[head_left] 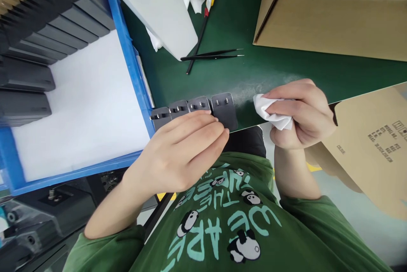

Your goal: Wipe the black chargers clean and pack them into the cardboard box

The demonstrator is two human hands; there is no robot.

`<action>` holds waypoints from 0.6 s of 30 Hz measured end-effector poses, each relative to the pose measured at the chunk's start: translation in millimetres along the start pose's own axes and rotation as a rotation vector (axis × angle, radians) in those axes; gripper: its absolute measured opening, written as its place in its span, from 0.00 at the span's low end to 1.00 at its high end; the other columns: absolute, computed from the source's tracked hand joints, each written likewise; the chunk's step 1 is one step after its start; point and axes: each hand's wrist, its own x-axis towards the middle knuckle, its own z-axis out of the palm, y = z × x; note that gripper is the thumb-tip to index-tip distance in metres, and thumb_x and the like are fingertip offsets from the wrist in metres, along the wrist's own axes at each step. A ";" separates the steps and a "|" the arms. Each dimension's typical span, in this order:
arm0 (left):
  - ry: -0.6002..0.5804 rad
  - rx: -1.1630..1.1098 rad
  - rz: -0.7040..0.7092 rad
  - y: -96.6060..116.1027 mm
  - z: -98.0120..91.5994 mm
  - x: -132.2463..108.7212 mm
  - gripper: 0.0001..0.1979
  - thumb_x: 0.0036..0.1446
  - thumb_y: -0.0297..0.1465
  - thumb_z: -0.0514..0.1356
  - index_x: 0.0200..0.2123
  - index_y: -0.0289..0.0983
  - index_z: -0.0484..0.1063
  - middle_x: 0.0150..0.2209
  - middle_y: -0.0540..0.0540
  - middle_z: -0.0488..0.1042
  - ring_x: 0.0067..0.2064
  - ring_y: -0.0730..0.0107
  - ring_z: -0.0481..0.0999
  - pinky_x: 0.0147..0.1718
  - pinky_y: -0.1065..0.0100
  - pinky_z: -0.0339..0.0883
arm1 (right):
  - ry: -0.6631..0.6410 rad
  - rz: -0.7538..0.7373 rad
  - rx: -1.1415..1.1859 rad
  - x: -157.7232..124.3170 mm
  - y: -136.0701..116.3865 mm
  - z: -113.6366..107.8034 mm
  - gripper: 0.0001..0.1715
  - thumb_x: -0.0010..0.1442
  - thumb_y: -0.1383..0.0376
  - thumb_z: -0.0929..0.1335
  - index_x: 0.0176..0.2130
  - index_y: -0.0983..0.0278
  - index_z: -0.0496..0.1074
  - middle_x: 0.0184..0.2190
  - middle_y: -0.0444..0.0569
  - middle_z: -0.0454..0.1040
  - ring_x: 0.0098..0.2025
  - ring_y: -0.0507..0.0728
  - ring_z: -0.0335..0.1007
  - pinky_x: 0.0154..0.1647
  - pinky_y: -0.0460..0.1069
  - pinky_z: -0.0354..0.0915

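Several dark grey plug adapters [224, 108] stand side by side, prongs up, in a row along the near edge of the green mat [241, 17]. My left hand [181, 153] lies over the near side of the row, fingers stretched out together and touching the adapters. My right hand [302, 110] is closed around a crumpled white cloth [273, 113], just right of the last adapter, with the cloth's tip resting on the mat.
A blue bin [133, 68] with a white liner holds rows of dark adapters [47, 30] at left. Black tweezers [213, 54] and a thin black tool [199, 40] lie on the mat. A white foam sheet [152, 0], cardboard box [333, 17] and carton flap [372, 144] surround the mat.
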 end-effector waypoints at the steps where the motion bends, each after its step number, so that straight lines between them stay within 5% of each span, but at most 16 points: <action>1: -0.003 0.003 -0.003 0.0 -0.3 0.0 0.08 0.55 0.17 0.65 0.39 0.29 0.76 0.38 0.41 0.80 0.43 0.60 0.81 0.50 0.57 0.80 | -0.002 -0.001 0.002 -0.2 0.2 -0.2 0.09 0.59 0.74 0.64 0.30 0.66 0.72 0.32 0.48 0.75 0.29 0.51 0.72 0.29 0.49 0.64; 18: -0.010 0.004 0.002 -2.4 -1.4 1.7 0.05 0.59 0.19 0.62 0.38 0.32 0.74 0.38 0.44 0.81 0.42 0.62 0.81 0.49 0.58 0.81 | -0.015 0.003 -0.013 0.1 -0.2 -1.2 0.10 0.60 0.74 0.63 0.31 0.65 0.72 0.32 0.47 0.75 0.29 0.51 0.72 0.29 0.49 0.64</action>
